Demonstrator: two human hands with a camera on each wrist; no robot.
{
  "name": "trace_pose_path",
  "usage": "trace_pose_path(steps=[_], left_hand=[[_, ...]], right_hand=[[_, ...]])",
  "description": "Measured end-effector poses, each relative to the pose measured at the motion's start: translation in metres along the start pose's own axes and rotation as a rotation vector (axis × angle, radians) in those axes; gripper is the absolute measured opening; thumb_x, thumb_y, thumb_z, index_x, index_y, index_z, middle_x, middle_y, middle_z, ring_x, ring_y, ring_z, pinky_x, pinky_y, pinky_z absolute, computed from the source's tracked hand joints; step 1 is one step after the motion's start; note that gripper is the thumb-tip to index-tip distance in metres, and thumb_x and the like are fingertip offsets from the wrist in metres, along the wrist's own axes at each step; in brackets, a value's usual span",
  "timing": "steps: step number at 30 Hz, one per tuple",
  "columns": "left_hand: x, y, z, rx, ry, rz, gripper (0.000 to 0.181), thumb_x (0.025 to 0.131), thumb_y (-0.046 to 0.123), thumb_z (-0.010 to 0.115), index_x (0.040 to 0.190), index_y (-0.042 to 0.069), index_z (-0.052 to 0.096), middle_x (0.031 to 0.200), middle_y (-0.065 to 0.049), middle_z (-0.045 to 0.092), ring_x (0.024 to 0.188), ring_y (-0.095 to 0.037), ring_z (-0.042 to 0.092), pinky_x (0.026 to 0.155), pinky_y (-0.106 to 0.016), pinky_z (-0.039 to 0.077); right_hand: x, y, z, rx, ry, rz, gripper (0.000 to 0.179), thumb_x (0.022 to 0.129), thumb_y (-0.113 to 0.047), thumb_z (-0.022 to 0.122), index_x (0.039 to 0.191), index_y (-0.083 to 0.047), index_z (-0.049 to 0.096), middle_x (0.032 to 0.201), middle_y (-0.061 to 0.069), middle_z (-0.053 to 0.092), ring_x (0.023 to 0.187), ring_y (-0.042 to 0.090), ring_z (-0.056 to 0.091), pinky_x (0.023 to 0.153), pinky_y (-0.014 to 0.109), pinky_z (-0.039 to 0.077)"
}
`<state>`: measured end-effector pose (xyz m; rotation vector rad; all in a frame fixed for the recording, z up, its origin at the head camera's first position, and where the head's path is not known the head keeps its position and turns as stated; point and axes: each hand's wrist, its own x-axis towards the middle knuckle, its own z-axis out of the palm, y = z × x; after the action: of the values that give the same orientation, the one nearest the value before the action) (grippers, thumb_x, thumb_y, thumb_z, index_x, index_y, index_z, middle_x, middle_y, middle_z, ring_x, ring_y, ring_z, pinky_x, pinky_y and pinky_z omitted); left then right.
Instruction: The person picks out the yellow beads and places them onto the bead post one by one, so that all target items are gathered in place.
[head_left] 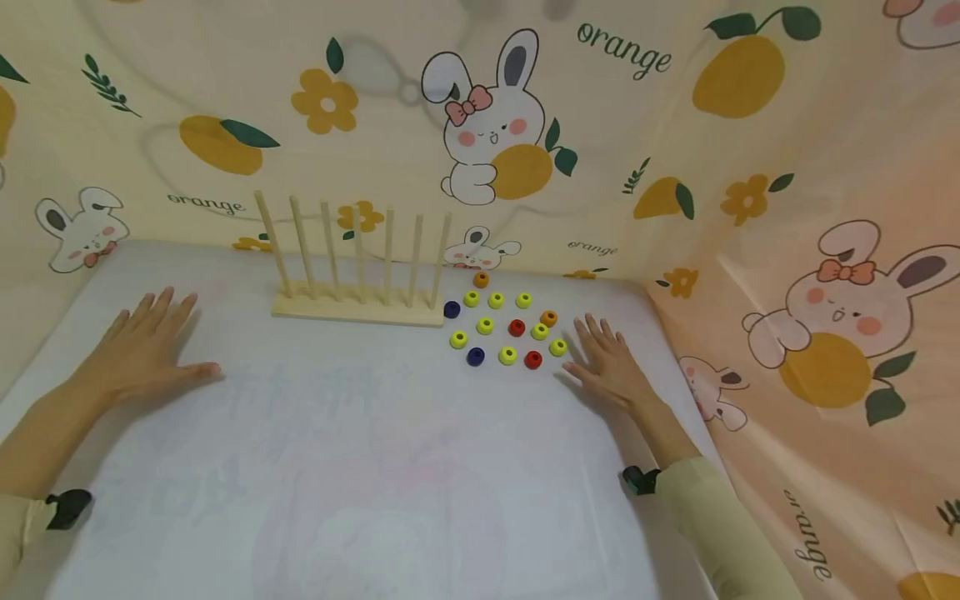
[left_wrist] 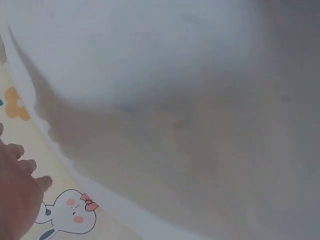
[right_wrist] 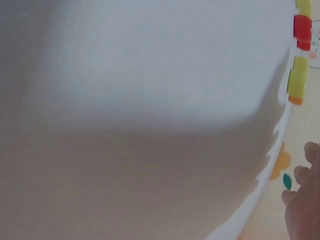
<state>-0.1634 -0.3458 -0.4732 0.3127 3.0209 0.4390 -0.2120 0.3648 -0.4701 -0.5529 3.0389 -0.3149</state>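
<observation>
My left hand (head_left: 146,350), fingers straight and spread, is at the left side of the white table and holds nothing. Its fingers also show at the lower left of the left wrist view. On the right, my right hand (head_left: 611,367) has its fingers extended beside a group of small round beads, also holding nothing. Several beads are yellow (head_left: 507,356); two are red (head_left: 533,360), two dark blue (head_left: 476,357) and two orange (head_left: 481,280). Left of them stands a wooden rack (head_left: 360,310) with several upright pegs; I see no beads on the pegs.
A white cover lies over the table (head_left: 390,467). Behind and to the right rises a cloth backdrop (head_left: 375,108) printed with rabbits, oranges and flowers. The rack and the beads sit near the table's back edge, close to the cloth.
</observation>
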Motion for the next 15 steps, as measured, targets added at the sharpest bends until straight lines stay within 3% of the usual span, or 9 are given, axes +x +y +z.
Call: trace_pose_path(steps=[5,8,12,15], left_hand=[[0.015,0.004,-0.002,-0.061,-0.006,0.039,0.12,0.08,0.057,0.075,0.157,-0.001,0.003,0.156,-0.039,0.001,0.141,-0.061,-0.002,0.112,-0.073,0.003],[0.022,0.008,-0.003,-0.12,-0.034,0.039,0.121,0.08,0.054,0.078,0.159,0.004,0.001,0.159,-0.034,-0.003,0.141,-0.059,-0.007,0.111,-0.074,0.004],[0.031,0.014,-0.003,-0.188,-0.061,0.032,0.122,0.08,0.052,0.078,0.159,0.007,-0.002,0.16,-0.029,-0.009,0.143,-0.055,-0.012,0.11,-0.076,0.005],[0.037,0.019,-0.003,-0.234,-0.063,0.042,0.122,0.079,0.048,0.081,0.159,0.006,-0.001,0.161,-0.03,-0.006,0.144,-0.055,-0.007,0.11,-0.076,0.008]], right_hand=[[0.004,-0.008,0.003,0.056,-0.024,0.005,0.088,0.095,-0.064,0.048,0.161,-0.021,0.01,0.167,0.007,0.006,0.151,0.038,0.006,0.121,0.059,0.008],[0.006,-0.012,0.005,0.087,-0.035,0.01,0.086,0.095,-0.063,0.049,0.161,-0.023,0.01,0.167,0.005,0.007,0.152,0.035,0.007,0.122,0.056,0.01],[0.008,-0.018,0.004,0.149,-0.037,0.038,0.086,0.095,-0.059,0.054,0.161,-0.024,0.011,0.167,0.003,0.01,0.152,0.034,0.011,0.118,0.063,0.017],[0.009,-0.023,0.002,0.205,-0.036,0.066,0.086,0.095,-0.057,0.057,0.161,-0.025,0.013,0.166,0.0,0.013,0.151,0.034,0.016,0.115,0.065,0.021]])
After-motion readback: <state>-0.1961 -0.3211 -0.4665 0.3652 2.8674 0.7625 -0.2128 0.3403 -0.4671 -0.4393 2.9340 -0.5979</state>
